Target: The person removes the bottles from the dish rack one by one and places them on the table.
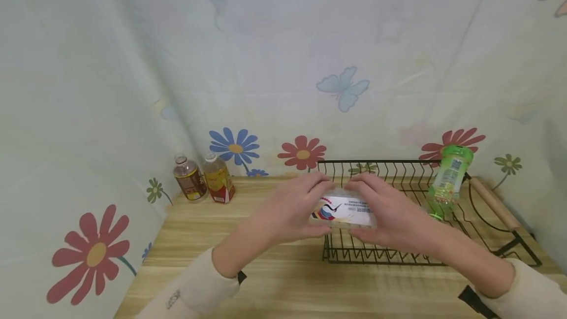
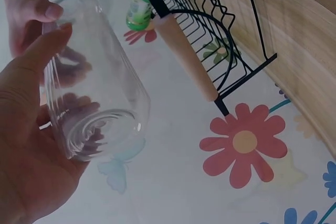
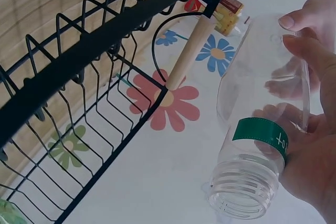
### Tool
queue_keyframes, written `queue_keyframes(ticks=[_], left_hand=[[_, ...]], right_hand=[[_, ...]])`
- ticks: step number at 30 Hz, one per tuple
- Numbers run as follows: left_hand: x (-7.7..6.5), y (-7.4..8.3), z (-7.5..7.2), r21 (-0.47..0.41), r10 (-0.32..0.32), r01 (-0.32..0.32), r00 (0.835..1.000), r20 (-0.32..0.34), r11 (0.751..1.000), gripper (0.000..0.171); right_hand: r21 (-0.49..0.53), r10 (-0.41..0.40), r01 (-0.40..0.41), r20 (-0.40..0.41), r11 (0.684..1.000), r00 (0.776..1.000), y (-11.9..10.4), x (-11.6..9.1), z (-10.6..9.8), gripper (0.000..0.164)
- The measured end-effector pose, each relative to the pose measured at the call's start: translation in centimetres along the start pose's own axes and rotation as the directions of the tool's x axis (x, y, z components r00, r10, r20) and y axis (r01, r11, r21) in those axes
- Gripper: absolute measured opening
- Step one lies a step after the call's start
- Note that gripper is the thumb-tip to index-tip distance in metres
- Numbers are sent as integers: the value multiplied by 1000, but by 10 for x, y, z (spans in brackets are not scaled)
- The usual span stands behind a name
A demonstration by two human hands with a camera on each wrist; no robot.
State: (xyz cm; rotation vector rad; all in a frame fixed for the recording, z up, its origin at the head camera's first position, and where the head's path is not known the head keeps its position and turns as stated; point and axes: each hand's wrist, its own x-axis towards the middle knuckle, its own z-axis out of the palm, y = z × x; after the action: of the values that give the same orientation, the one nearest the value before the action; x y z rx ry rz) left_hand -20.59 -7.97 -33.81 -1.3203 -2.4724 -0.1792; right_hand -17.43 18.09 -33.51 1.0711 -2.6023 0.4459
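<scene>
A clear, uncapped bottle [image 1: 347,208] is held sideways above the dish rack's left part. My left hand [image 1: 288,208] grips its base end, thumb and fingers curled round it. Round the neck end curls my right hand [image 1: 392,213]. The head view shows a white label with a colourful crane on the side. In the right wrist view, a green band [image 3: 261,135] circles the bottle below its open threaded mouth [image 3: 244,192]. The ribbed round base [image 2: 105,132] shows in the left wrist view.
A black wire dish rack [image 1: 376,261] with a wooden handle [image 1: 493,203] stands on the wooden table [image 1: 248,270]. A green bottle [image 1: 449,176] leans inside it. At the back left stand a brown-labelled bottle [image 1: 191,181] and a yellow-and-red-labelled bottle [image 1: 218,181]. A flowered curtain [image 1: 266,87] hangs behind.
</scene>
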Motion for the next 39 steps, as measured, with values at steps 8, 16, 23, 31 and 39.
queue_keyframes(ticks=[8, 16, 23, 31, 39], left_hand=[[0, 3, 5, 83, -6, 7, 1000, -14, 997, 87], [-2, 2, 6, 90, -59, 60, 998, -21, 994, 86], [-10, -16, 10, 34, -144, 147, 986, -80, 988, 84], [-31, -57, 21, -99, -356, 344, 919, -170, 934, 82], [-56, -85, 39, -267, -550, 500, 820, -160, 824, 82]], right_hand=[[11, -1, 1, -10, 1000, 1000, 2, 4, 10, 83], [-19, -48, 47, -49, 999, 998, 3, 10, 14, 85], [-46, -116, 111, -144, 993, 983, -3, 9, 2, 98], [-11, -139, 140, -216, 990, 966, -8, 5, -13, 91], [142, 4, 24, -196, 990, 981, -1, -4, -19, 94]])
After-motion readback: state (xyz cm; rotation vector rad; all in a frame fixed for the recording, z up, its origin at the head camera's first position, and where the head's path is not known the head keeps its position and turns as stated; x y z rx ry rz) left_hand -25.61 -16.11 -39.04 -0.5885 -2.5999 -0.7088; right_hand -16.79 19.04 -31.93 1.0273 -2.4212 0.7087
